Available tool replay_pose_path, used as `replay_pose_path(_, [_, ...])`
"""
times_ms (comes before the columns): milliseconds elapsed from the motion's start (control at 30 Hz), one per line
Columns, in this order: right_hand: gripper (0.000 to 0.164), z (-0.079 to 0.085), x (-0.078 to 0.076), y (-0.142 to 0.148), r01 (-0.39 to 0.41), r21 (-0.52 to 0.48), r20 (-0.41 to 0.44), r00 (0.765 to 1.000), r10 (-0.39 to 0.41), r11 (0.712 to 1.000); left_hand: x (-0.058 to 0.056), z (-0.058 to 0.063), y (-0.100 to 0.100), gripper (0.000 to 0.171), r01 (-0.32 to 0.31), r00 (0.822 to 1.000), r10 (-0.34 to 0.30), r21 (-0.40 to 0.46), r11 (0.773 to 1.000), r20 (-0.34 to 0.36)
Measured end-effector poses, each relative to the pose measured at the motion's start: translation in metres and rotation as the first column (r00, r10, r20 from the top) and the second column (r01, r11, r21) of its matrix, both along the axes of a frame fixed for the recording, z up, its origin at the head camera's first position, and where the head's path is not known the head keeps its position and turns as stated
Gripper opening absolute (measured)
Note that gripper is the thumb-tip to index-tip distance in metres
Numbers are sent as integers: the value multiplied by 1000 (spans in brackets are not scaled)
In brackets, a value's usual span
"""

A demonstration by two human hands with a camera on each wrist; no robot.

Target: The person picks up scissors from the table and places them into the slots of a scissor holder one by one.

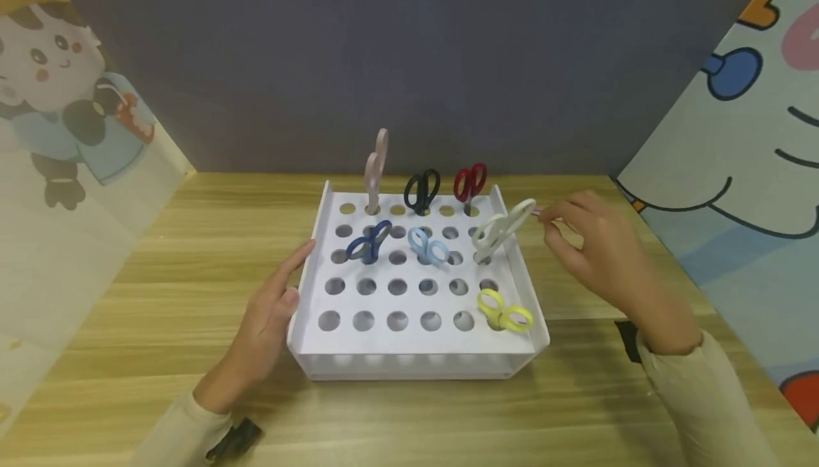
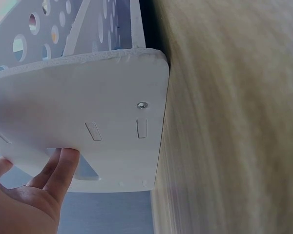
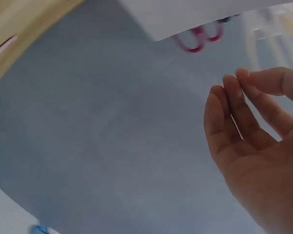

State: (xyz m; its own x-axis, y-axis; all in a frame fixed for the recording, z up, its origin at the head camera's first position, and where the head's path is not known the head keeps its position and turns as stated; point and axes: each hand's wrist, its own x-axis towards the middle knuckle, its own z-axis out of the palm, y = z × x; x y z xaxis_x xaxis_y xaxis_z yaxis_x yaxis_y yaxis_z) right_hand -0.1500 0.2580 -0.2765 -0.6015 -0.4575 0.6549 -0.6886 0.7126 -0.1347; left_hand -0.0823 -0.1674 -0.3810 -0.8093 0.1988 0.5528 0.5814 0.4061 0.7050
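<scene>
A white rack point(image 1: 412, 342) with rows of round holes stands on the table. My left hand point(image 1: 265, 318) rests against its left side panel, the fingers straight; in the left wrist view two fingers lie over a cut-out in that panel point(image 2: 117, 78). My right hand point(image 1: 595, 247) hovers beyond the right panel, thumb and fingertips close together, with no held object visible. Nearest to it are white-handled scissors point(image 1: 491, 238), leaning right in a hole. A thin reddish thing point(image 1: 537, 212) shows beside the fingertips; its kind is unclear. Yellow scissors point(image 1: 498, 316) stand in the front right corner.
Pink scissors point(image 1: 374, 175), black scissors point(image 1: 419, 193) and red scissors point(image 1: 470, 183) stand along the back row. Dark blue scissors point(image 1: 369, 243) and light blue scissors point(image 1: 425, 249) stand further forward. A grey panel point(image 1: 409, 62) rises behind the wooden table point(image 1: 211, 239).
</scene>
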Motion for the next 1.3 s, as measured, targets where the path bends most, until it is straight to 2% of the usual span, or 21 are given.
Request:
replay_pose_path(100, [12,-1,-17,5,69,-11,75,995,-68,998,0,0,0,52,8,1000,-8,2,1000,8])
replay_pose_path(233, [14,-3,-37,11,128,-22,175,977,-123,991,1,-1,1,52,14,1000,-14,5,1000,18])
replay_pose_path(400, [23,-11,-57,27,206,-52,336,925,-177,977,2,-3,5,53,38,999,-38,32,999,22])
replay_pose_path(533, [29,-32,-79,46,262,-21,399,887,-233,965,2,-6,8,53,44,999,-44,29,999,18])
replay_pose_path(700, [44,-64,-104,70,266,79,455,848,-272,961,3,-7,7,53,28,1000,-29,6,1000,4])
replay_pose_path(767, [51,-75,-111,78,271,126,491,819,-297,954,3,-6,7,53,23,1000,-23,-7,1000,3])
replay_pose_path(933, [63,-91,-125,99,249,240,625,700,-345,938,2,-3,4,53,0,1000,0,-24,1000,-9])
replay_pose_path(1000, [64,-95,-130,106,221,273,659,667,-349,936,2,-2,4,52,-4,1000,4,-24,1000,-20])
replay_pose_path(1133, [60,-103,-136,119,155,311,676,657,-333,938,0,0,3,52,-3,999,2,-21,1000,-38])
replay_pose_path(1233, [55,-107,-137,124,125,332,660,677,-325,935,0,-1,2,52,-8,1000,7,-20,1000,-29])
replay_pose_path(1300, [51,-106,-136,126,137,335,652,681,-334,932,0,-1,2,52,-11,1000,10,-23,1000,-25])
